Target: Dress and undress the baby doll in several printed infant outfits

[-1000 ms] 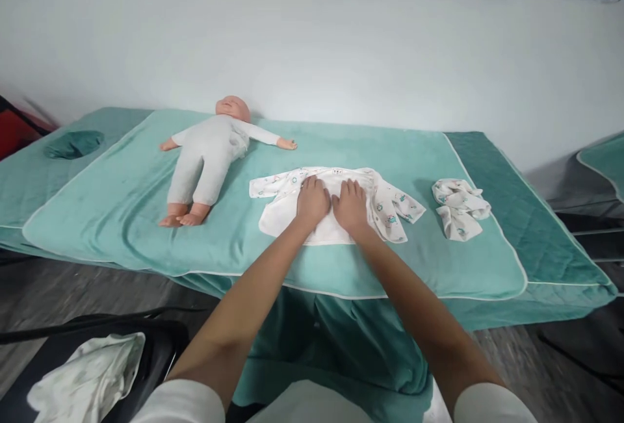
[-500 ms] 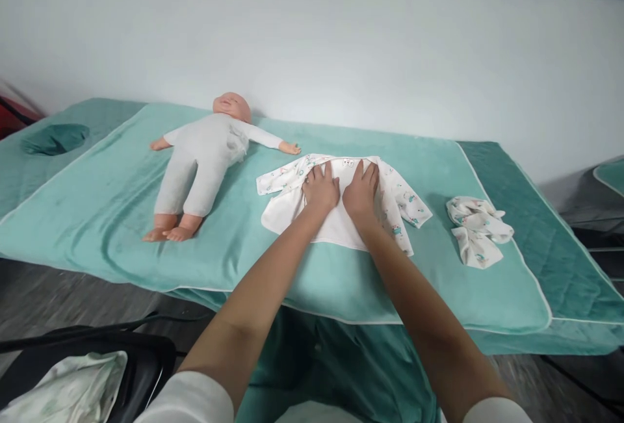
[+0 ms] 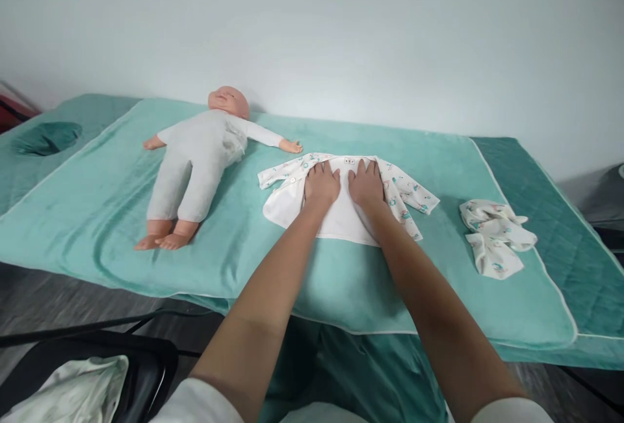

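Palms down, fingers spread, nothing clenched: the left hand (image 3: 320, 184) and the right hand (image 3: 366, 182) lie open side by side, almost touching, flat on the upper middle of a white printed baby top (image 3: 341, 223). They grasp nothing and only press the cloth. The top lies spread on a teal towel (image 3: 121, 228), its plain white panel running back from the hands toward the person, its printed sleeves fanning out to either side and its neckline just past the fingertips. Smoothing of this kind likely goes best with light, even pressure, the hands sliding apart from the centre toward the sleeves so creases are pushed out rather than bunched; the soft towel beneath may ripple if pressed hard. Left of the hands, the outflung arm of a baby doll (image 3: 195, 156) in a grey suit ends near the left sleeve without touching it, so that side looks the tighter one. To the right, bare towel lies before a small crumpled printed garment (image 3: 494, 238), well apart. Beyond the fingertips a strip of towel runs to the wall (image 3: 341, 33). Toward the person, a band of bare towel separates the top's hem from the towel's white-piped edge.
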The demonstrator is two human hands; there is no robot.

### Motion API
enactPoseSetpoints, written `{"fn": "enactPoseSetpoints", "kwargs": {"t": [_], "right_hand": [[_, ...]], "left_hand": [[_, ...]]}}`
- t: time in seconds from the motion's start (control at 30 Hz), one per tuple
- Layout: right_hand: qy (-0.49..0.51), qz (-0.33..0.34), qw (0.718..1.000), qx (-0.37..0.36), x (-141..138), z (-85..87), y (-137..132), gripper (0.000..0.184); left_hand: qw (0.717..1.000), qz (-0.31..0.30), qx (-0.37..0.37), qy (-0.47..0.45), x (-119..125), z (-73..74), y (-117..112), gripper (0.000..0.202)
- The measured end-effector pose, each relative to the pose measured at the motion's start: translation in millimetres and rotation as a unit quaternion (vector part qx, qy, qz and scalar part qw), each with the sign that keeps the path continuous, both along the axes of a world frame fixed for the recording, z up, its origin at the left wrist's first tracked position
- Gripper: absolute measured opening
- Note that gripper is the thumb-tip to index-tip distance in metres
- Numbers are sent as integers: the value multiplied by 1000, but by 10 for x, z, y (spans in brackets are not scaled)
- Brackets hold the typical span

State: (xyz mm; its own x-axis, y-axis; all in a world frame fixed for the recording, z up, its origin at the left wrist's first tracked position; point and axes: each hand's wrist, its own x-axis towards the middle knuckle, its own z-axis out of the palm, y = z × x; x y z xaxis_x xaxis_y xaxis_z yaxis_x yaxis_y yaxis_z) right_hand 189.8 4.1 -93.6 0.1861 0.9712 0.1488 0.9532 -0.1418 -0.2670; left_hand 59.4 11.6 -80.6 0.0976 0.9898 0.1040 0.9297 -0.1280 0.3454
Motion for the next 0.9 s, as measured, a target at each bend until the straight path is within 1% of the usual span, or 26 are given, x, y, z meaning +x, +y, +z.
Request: {"fn": "enactPoseSetpoints", "kwargs": {"t": [0.17, 0.27, 0.37, 0.47, 0.57, 0.6, 0.7, 0.73, 0.77, 0.9], "right_hand": [[-15, 38, 999, -13, 37, 98, -41, 65], [-5, 27, 1000, -12, 78, 131, -61, 65], [12, 8, 1000, -1, 77, 119, -89, 64], [5, 0, 1000, 0, 34, 86, -134, 64], [-24, 2, 1000, 14, -17, 70, -194, 63], [-35, 21, 999, 23, -31, 71, -215, 62], [-52, 138, 989, 12, -57, 85, -270, 59], [-52, 166, 985, 1, -61, 89, -286, 59], [-51, 176, 983, -11, -63, 90, -302, 59], [-48, 125, 991, -30, -60, 79, -375, 66]], "left_hand": [[1000, -4, 16, 11, -27, -16, -242, 67], [999, -23, 11, 23, -75, -36, -400, 69], [998, -44, 11, 32, -115, -39, -496, 71], [998, -52, 16, 36, -132, -38, -522, 70], [998, -52, 20, 29, -133, -46, -512, 70], [998, -52, 24, 26, -132, -50, -508, 70], [998, -46, 32, 22, -131, -53, -509, 68], [998, -45, 32, 21, -132, -51, -515, 67], [998, -43, 31, 21, -134, -48, -523, 67], [998, -44, 37, 18, -146, -60, -557, 64]]}}
